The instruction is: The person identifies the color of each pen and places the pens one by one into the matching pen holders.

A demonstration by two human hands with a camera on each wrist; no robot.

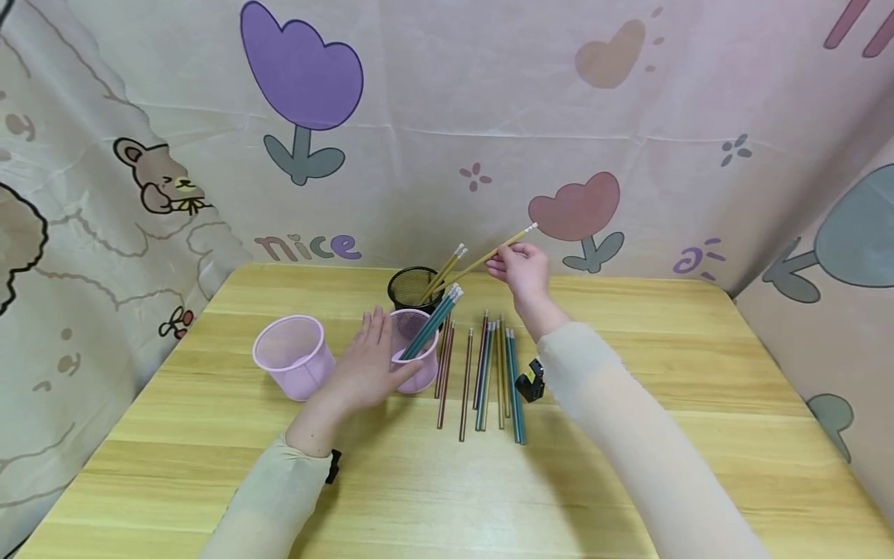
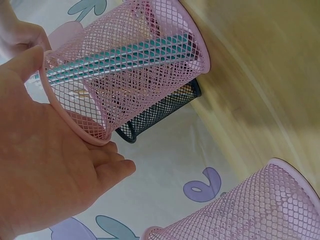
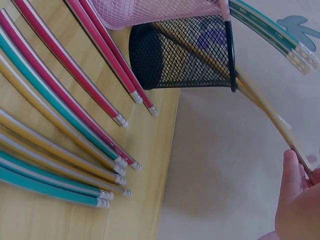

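My right hand [image 1: 508,262] pinches a yellow pencil [image 1: 482,262] near its eraser end. The pencil's other end sits inside the black mesh cup [image 1: 410,286], beside other yellow pencils. The right wrist view shows that pencil [image 3: 270,107] running from the black cup [image 3: 185,55] to my fingertips [image 3: 292,172]. My left hand [image 1: 373,361] rests with straight fingers against a pink mesh cup [image 1: 419,353], thumb across its front. That cup [image 2: 130,65] holds teal pencils [image 2: 125,55]. Several red, teal and yellow pencils [image 1: 482,373] lie side by side on the wooden table [image 1: 628,466].
A second pink mesh cup [image 1: 293,355] stands to the left of my left hand, with nothing visible in it. A small black and yellow object [image 1: 531,382] lies right of the loose pencils. A printed cloth backdrop [image 1: 447,140] closes in the table's back and sides.
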